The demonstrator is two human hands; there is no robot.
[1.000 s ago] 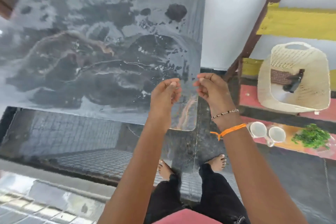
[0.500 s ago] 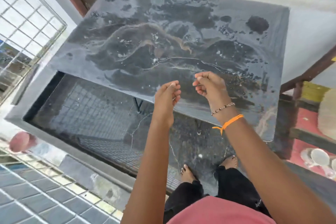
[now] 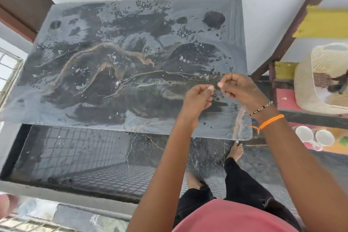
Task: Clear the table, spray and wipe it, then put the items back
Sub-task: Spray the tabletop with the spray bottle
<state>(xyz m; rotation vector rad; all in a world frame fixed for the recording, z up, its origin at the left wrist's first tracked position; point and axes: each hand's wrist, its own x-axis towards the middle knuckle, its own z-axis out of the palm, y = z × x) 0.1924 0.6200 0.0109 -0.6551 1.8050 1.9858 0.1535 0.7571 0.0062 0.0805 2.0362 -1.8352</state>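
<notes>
The dark marbled table [image 3: 116, 66] fills the middle of the view, its top wet with streaks and droplets and bare of items. My left hand [image 3: 197, 100] and my right hand [image 3: 239, 88] hover side by side above the table's near right part, fingers curled in, fingertips close together. Nothing is visible in either hand. A cream basket [image 3: 320, 79] holding a dark spray bottle [image 3: 339, 83] and a brown cloth [image 3: 321, 79] sits on the painted bench at the right. Two white cups [image 3: 312, 134] stand on a tray lower right.
The colourful wooden bench [image 3: 288, 100] stands close to the table's right edge. A brown door frame [image 3: 20, 0] is at upper left, a white window grille [image 3: 9, 75] at the left. My bare feet [image 3: 235, 149] stand on glossy dark floor near the table's front edge.
The view has swung right, bringing the basket and cups back into sight. Both hands stay raised and curled close together over the table, now over its near right part.
</notes>
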